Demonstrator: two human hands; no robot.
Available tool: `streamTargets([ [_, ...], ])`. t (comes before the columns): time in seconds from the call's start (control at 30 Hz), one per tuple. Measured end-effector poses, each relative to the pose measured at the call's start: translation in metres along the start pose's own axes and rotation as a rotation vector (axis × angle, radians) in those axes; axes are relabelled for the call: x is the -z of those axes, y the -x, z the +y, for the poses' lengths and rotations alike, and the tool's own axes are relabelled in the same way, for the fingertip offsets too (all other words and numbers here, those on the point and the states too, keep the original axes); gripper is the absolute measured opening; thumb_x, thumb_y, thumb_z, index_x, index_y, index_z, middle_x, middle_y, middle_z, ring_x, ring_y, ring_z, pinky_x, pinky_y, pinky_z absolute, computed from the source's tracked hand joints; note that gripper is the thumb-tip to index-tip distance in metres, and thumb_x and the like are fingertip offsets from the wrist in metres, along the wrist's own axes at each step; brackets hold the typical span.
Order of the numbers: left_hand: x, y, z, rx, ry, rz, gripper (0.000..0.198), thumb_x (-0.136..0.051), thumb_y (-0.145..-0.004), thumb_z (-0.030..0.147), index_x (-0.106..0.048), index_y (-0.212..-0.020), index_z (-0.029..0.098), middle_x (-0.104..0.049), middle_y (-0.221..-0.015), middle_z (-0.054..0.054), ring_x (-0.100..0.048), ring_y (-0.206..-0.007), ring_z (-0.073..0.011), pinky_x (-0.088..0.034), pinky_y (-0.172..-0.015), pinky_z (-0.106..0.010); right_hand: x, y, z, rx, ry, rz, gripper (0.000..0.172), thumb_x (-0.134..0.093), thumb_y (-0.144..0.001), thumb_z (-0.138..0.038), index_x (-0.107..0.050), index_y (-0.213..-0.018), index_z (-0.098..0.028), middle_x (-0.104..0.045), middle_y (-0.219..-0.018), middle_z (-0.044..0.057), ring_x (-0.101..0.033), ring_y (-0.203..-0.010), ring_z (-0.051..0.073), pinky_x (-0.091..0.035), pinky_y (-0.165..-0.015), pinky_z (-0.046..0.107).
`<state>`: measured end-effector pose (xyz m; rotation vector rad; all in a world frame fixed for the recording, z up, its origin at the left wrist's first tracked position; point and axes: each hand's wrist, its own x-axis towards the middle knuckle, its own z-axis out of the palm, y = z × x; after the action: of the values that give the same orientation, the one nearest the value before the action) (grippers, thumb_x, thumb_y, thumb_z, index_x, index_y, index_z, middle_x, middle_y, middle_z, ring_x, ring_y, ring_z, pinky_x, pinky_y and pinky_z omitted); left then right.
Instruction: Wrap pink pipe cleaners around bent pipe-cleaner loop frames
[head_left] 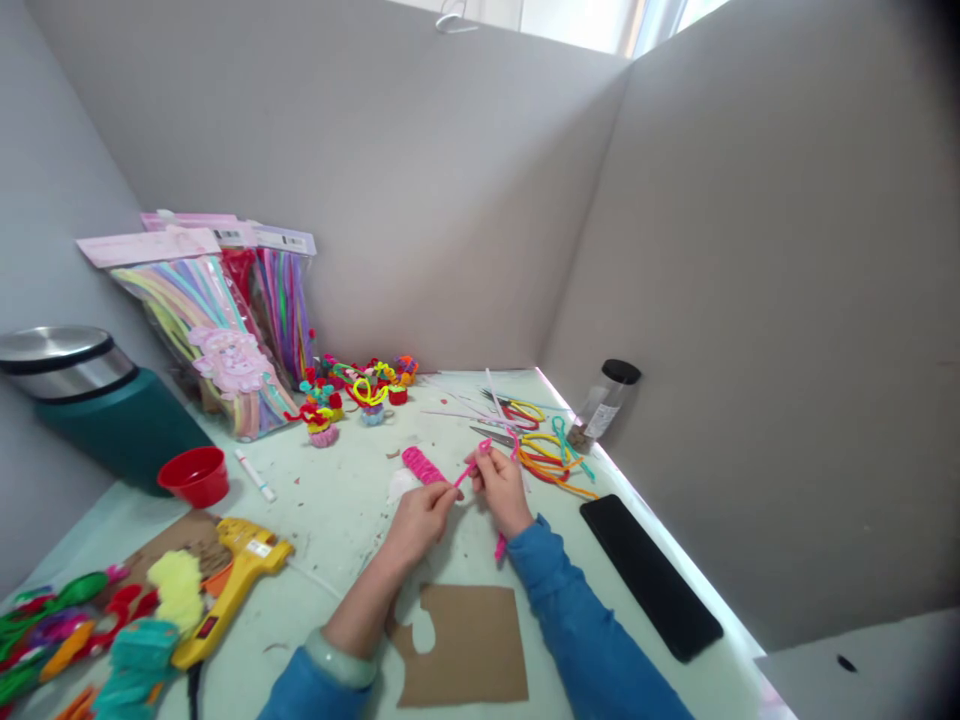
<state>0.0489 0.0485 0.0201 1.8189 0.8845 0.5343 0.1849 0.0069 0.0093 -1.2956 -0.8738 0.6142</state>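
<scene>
Between my two hands runs a bright pink pipe cleaner [466, 473], bent into a small loop at its upper end. My left hand [421, 522] pinches its lower end, while the fingers of my right hand [501, 488] close on it near the loop. Just beyond my left fingertips lies a pink coil of wound pipe cleaner [422, 466]. More pink pipe cleaner [501, 547] shows beneath my right wrist. Closer to me, a brown cardboard piece [472, 645] with a cut-out hole lies flat on the table.
At left are a yellow glue gun [234, 590], a red cup [196, 477], a teal bottle [127, 425] and a marker [255, 475]. Packs of pipe cleaners [202, 320] lean behind. Scissors [517, 438], a clear jar [604, 405] and a black phone-like slab [649, 575] lie right.
</scene>
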Motion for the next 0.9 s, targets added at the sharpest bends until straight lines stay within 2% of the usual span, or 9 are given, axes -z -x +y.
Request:
streamTargets([
  [0.1,0.0,0.0,0.001,-0.1,-0.154,0.043,0.037,-0.041,-0.08,0.043,-0.065,-0.07,0.017,-0.052,-0.051,0.0,-0.046,-0.051,-0.0138,-0.029,-0.053,-0.023,0.004,-0.006,0.01,-0.104,-0.182,0.085,0.031,-0.054,-0.076,-0.046,-0.059,-0.07,-0.016,-0.049,-0.051,-0.003,-0.042,-0.04,0.008,-0.029,-0.039,0.019],
  [0.2,0.004,-0.002,-0.001,-0.087,-0.208,0.05,0.037,-0.04,-0.08,0.041,-0.065,-0.068,0.018,-0.055,-0.055,-0.002,-0.048,-0.057,-0.0155,-0.03,-0.056,-0.024,0.016,-0.013,0.015,-0.142,-0.305,0.182,0.028,-0.059,-0.073,-0.043,-0.057,-0.066,-0.016,-0.049,-0.051,-0.004,-0.041,-0.039,0.006,-0.028,-0.037,0.018],
  [0.33,0.015,-0.002,0.001,-0.083,-0.208,0.059,0.034,-0.043,-0.078,0.041,-0.064,-0.064,0.018,-0.053,-0.055,-0.001,-0.046,-0.057,-0.0155,-0.03,-0.057,-0.024,0.03,-0.019,0.016,-0.168,-0.379,0.222,0.025,-0.063,-0.069,-0.039,-0.056,-0.063,-0.016,-0.05,-0.05,-0.004,-0.04,-0.037,0.005,-0.027,-0.034,0.017],
  [0.4,0.02,0.002,0.007,-0.074,-0.15,-0.014,0.034,-0.044,-0.078,0.042,-0.063,-0.064,0.017,-0.047,-0.05,0.001,-0.041,-0.052,-0.0135,-0.028,-0.053,-0.023,0.032,-0.021,0.016,-0.159,-0.412,0.239,0.024,-0.064,-0.069,-0.038,-0.056,-0.063,-0.016,-0.05,-0.05,-0.004,-0.039,-0.036,0.005,-0.027,-0.033,0.017],
  [0.53,0.026,0.012,0.02,-0.035,0.077,-0.329,0.038,-0.044,-0.077,0.047,-0.062,-0.069,0.015,-0.031,-0.044,0.006,-0.026,-0.042,-0.0089,-0.02,-0.043,-0.022,0.034,-0.021,0.015,-0.15,-0.454,0.261,0.024,-0.064,-0.069,-0.038,-0.055,-0.062,-0.017,-0.045,-0.047,-0.006,-0.036,-0.035,0.004,-0.027,-0.033,0.017],
  [0.63,0.028,0.016,0.022,-0.012,0.143,-0.324,0.04,-0.045,-0.077,0.05,-0.06,-0.072,0.014,-0.03,-0.044,0.007,-0.024,-0.041,-0.0074,-0.017,-0.042,-0.021,0.038,-0.021,0.011,-0.167,-0.506,0.221,0.025,-0.064,-0.069,-0.039,-0.055,-0.063,-0.017,-0.045,-0.048,-0.006,-0.036,-0.035,0.004,-0.028,-0.034,0.016],
  [0.73,0.03,0.014,0.016,0.019,0.216,-0.272,0.042,-0.044,-0.077,0.053,-0.06,-0.08,0.014,-0.032,-0.045,0.007,-0.023,-0.041,-0.0068,-0.016,-0.042,-0.02,0.039,-0.018,0.005,-0.162,-0.552,0.122,0.026,-0.061,-0.071,-0.043,-0.061,-0.077,-0.017,-0.051,-0.055,-0.004,-0.042,-0.041,0.005,-0.031,-0.037,0.016],
  [0.83,0.029,0.011,0.011,0.057,0.302,-0.235,0.044,-0.045,-0.076,0.054,-0.059,-0.084,0.013,-0.031,-0.044,0.008,-0.021,-0.039,-0.0059,-0.014,-0.04,-0.02,0.031,-0.009,-0.002,-0.176,-0.431,-0.074,0.035,-0.059,-0.073,-0.045,-0.063,-0.095,-0.017,-0.056,-0.062,-0.001,-0.046,-0.045,0.007,-0.032,-0.039,0.017],
  [0.9,0.026,0.01,0.009,0.097,0.33,-0.216,0.043,-0.047,-0.075,0.055,-0.058,-0.082,0.013,-0.03,-0.043,0.008,-0.02,-0.037,-0.0053,-0.013,-0.038,-0.02,0.022,0.0,-0.005,-0.168,-0.29,-0.22,0.035,-0.06,-0.073,-0.042,-0.064,-0.097,-0.016,-0.059,-0.064,0.0,-0.046,-0.046,0.007,-0.033,-0.042,0.018],
])
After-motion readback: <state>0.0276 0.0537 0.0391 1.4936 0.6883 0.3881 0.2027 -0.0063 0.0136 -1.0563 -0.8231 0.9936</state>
